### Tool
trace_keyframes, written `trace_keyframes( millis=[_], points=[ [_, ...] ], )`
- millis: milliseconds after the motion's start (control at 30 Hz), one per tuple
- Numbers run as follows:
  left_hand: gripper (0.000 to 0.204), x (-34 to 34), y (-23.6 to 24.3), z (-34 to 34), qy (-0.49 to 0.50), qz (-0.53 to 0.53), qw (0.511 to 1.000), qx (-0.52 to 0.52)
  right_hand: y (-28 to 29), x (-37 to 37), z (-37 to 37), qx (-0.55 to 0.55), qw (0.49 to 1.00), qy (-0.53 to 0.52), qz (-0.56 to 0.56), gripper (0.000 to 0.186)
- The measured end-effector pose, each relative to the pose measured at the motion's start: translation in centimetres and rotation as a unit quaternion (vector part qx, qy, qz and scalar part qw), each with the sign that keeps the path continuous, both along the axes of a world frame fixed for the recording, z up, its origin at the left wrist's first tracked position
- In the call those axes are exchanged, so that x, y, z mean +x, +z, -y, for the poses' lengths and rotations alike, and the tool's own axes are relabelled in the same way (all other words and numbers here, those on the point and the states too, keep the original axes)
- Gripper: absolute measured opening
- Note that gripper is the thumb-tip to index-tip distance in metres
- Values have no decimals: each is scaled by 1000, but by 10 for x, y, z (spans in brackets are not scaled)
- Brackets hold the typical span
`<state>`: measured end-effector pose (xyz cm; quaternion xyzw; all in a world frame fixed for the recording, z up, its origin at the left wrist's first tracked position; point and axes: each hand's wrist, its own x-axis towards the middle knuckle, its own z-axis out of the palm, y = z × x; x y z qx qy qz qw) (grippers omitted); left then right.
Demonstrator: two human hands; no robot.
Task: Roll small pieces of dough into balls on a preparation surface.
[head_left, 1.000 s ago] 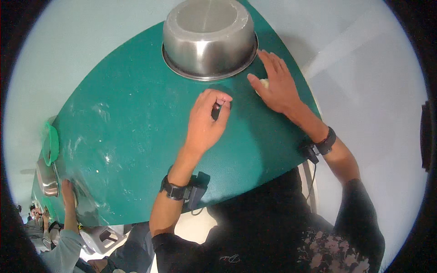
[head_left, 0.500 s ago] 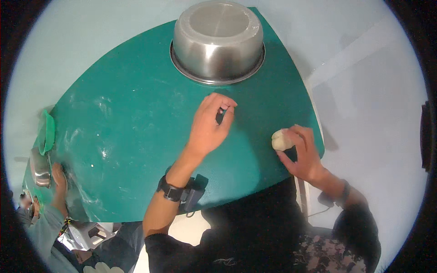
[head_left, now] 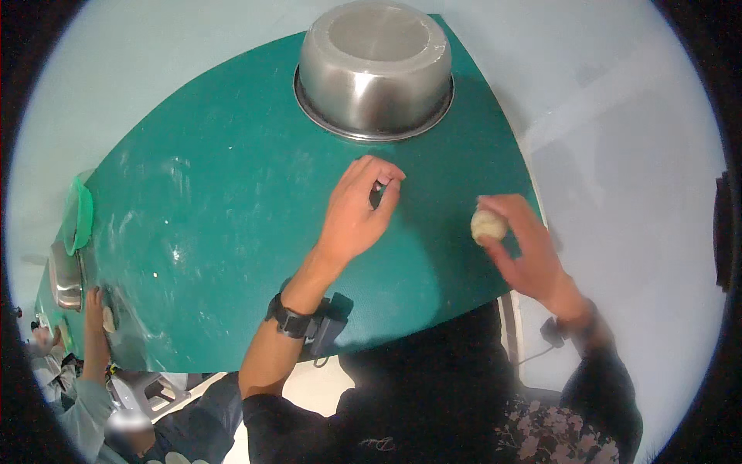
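Observation:
My right hand (head_left: 529, 251) holds a pale dough ball (head_left: 488, 225) near the table's right edge, with the thumb on its near side and the fingers on its far side. My left hand (head_left: 355, 205) is over the middle of the green table (head_left: 232, 255), its thumb and forefinger tips drawn together in a pinch. Whether anything small is between those fingertips is hidden. Beyond that hand, a large steel pot (head_left: 375, 77) stands upside down, rim on the table.
Whitish flour smears mark the table's left half. At the far left are a green plastic basket (head_left: 79, 216) and a steel container (head_left: 66, 274). A co-worker's hand (head_left: 94, 309) rests beside a pale piece (head_left: 109, 319) there. The table's curved right edge runs close to my right hand.
My right hand and the dough ball have moved slightly right and away from me, and the ball has turned. My left hand has hardly moved. The co-worker's hand has shifted.

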<state>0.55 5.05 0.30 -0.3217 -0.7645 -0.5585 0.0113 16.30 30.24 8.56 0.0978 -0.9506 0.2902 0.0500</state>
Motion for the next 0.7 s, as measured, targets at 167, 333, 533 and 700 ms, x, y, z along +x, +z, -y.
trace_keyframes(
  millis=[167, 333, 533, 700],
  points=[
    [10, -1, -1, 1, -4, 3, 1000, -17, -16, 5, -6, 57, 996, 59, -30, 56],
    [10, 0, 0, 3, -1, 9, 1000, -27, -27, -12, 18, 46, 998, 42, -19, 62],
    [10, -1, 4, 0, -3, 1, 1000, -14, -59, -84, -2, 208, 969, -56, -118, 70],
    [8, 0, 2, 1, -3, -15, 1000, -19, -74, -145, -22, 174, 973, -77, -129, 70]
  ],
)
